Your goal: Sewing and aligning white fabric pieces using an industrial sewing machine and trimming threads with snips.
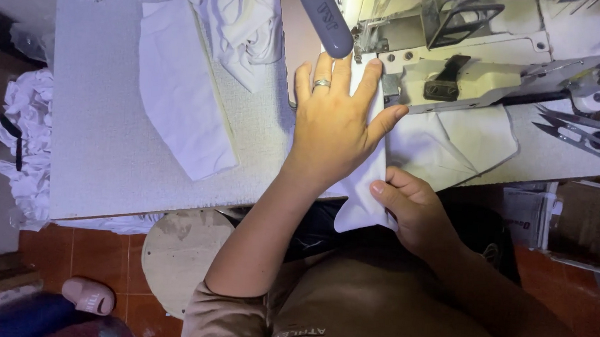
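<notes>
My left hand, a ring on one finger, lies flat with fingers spread on a piece of white fabric just in front of the sewing machine's presser area. My right hand pinches the near edge of the same fabric where it hangs off the table's front edge. More of the white fabric spreads to the right under the machine's bed.
A stack of folded white fabric pieces lies on the grey table to the left, with a crumpled white pile behind. Thread snips rest at right. White scraps hang left of the table. A round stool stands below.
</notes>
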